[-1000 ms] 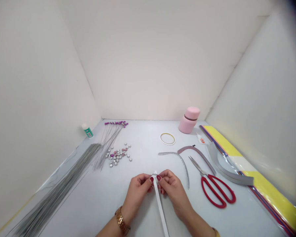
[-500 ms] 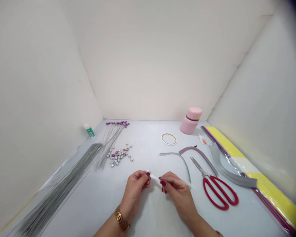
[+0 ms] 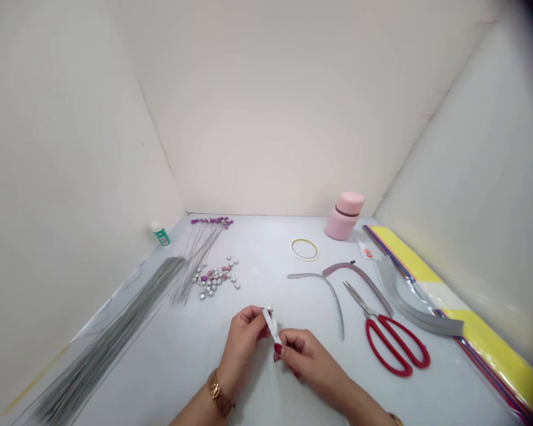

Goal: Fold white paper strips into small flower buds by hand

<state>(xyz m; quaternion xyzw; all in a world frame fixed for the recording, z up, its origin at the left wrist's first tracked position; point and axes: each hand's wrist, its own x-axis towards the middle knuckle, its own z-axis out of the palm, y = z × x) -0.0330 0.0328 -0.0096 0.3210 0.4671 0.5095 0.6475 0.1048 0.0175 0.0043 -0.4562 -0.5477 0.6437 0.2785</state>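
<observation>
Between my two hands runs a narrow silvery-white paper strip [image 3: 272,326], folded into a small lump at its upper end. My left hand [image 3: 247,331] pinches that folded end between thumb and fingers. My right hand [image 3: 302,356] grips the strip lower down, thumb pressed against the fingers. Left of the hands lies a loose group of small folded paper stars [image 3: 211,283], mostly silver with a few pink and purple. To the right, two curved bundles of strips lie on the table: a thin silver one [image 3: 333,290] and a greyish-pink one [image 3: 364,278].
Red-handled scissors [image 3: 384,337] lie at right, near a wide grey strip bundle [image 3: 413,313] and yellow packaged sheets [image 3: 462,322]. Behind are a tape ring [image 3: 305,258], a pink flask [image 3: 343,219] and a small white bottle [image 3: 365,251]. Wires [image 3: 111,340], purple-tipped stems [image 3: 211,222] and a glue stick [image 3: 160,234] lie left.
My right hand has moved left and slightly down, nearer my left hand. The strip now slants downward from the left fingertips, where before it stretched to the right. My left hand stays nearly in place.
</observation>
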